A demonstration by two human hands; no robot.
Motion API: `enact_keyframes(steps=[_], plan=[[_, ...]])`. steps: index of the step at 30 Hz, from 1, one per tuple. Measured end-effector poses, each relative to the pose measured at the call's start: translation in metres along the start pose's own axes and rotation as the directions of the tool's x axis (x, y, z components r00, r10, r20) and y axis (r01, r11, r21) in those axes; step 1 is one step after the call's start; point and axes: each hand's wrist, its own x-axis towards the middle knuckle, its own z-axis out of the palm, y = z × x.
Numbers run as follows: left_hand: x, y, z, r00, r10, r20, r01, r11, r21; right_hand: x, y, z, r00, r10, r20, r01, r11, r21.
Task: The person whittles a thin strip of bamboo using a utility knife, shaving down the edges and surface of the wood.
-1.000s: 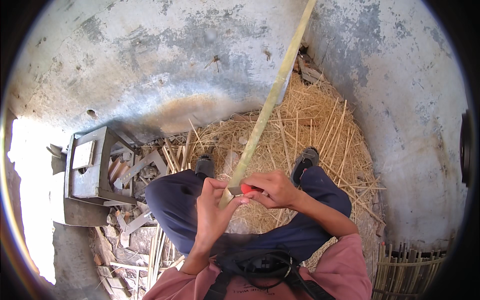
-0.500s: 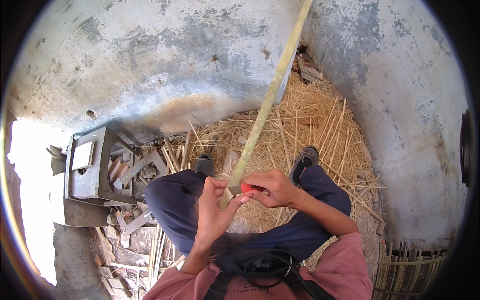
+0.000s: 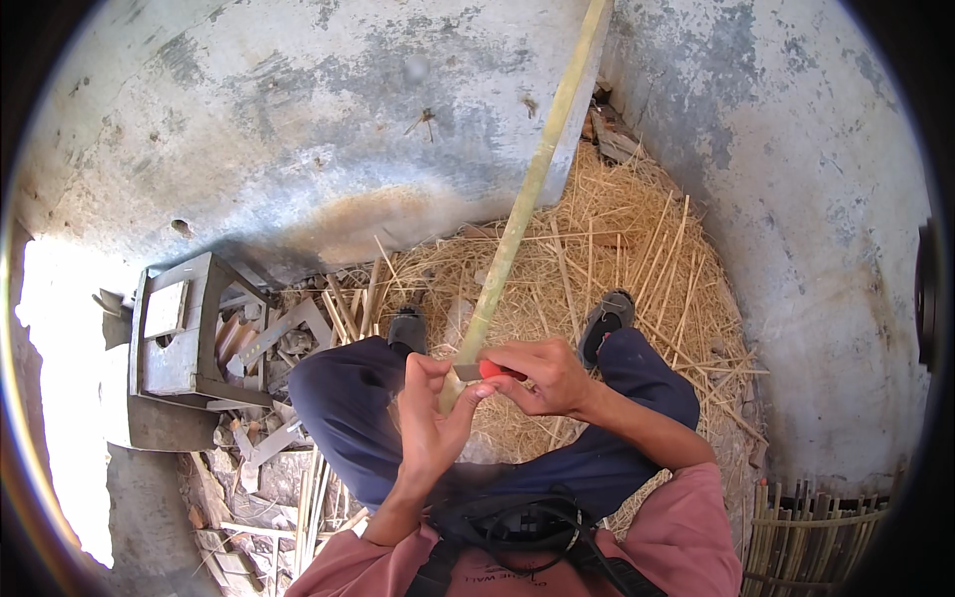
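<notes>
A long pale-green bamboo strip runs from my hands up and away, past the top edge of the view. My left hand is closed around its near end, thumb and fingers on either side of it. In my right hand is a knife with a red handle and a short, dark, flat blade. The blade lies across the strip close to my left fingers. My right thumb reaches toward the left thumb just below the blade. Part of the knife handle is hidden in my right fingers.
Straw and thin shavings cover the floor between my feet. At left stands a worn wooden frame box amid rubble and scraps. A woven bamboo basket sits at lower right. Stained walls close in ahead and right.
The strip's far part has swung slightly left. The knife blade has turned a little and lies more squarely across the strip. Both hands stay nearly in place.
</notes>
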Motion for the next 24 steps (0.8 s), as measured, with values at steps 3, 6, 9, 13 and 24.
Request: enact_keyframes(steps=[3, 6, 9, 13, 24], plan=[[0.0, -0.0001, 0.0019, 1.0, 0.01, -0.009, -0.01, 1.0, -0.005, 0.0009, -0.0011, -0.0004, 1.0, 0.005, -0.001, -0.005, 1.0, -0.004], [-0.0005, 0.0027, 0.0026, 1.0, 0.008, -0.017, -0.007, 1.0, 0.015, 0.001, -0.0022, -0.0004, 1.0, 0.022, 0.003, -0.022, 1.0, -0.005], [0.0003, 0.0019, 0.0038, 1.0, -0.005, -0.023, 0.005, 1.0, 0.022, 0.0011, -0.0055, -0.0023, 0.998, 0.058, 0.023, -0.057, 0.998, -0.026], [0.0004, -0.0003, 0.0022, 0.999, -0.022, -0.028, 0.024, 0.996, 0.086, 0.0002, -0.006, 0.0002, 0.998, 0.068, 0.004, -0.068, 0.997, -0.033], [0.0031, 0.0016, 0.0034, 0.998, 0.002, -0.06, 0.004, 0.995, 0.1, 0.0043, -0.0094, 0.0059, 0.996, 0.049, -0.079, -0.054, 0.997, -0.059]])
